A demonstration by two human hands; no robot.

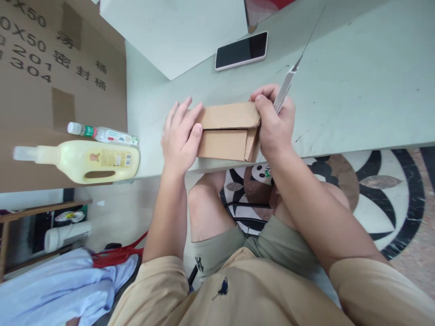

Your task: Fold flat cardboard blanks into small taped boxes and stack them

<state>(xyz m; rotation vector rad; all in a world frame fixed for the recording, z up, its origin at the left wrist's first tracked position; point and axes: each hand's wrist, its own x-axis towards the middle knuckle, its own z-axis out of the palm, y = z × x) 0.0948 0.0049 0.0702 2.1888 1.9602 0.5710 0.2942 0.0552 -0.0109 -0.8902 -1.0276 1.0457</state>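
A small brown cardboard box [227, 131] lies near the front edge of the pale green table [356, 99], its top flap folded down. My left hand [179, 136] grips the box's left end, fingers over the top and thumb on the front. My right hand [274, 123] holds the right end, thumb pressing the flap down. A thin white strip [284, 88] sticks up from between my right fingers, and a fine line runs from it toward the table's far edge.
A black phone [241, 50] lies face up beyond the box. A white board [176, 31] rests at the back. At the left, a cream bottle [88, 160] and a small clear bottle [102, 133] lie beside a large printed carton [50, 68]. My knees are under the table.
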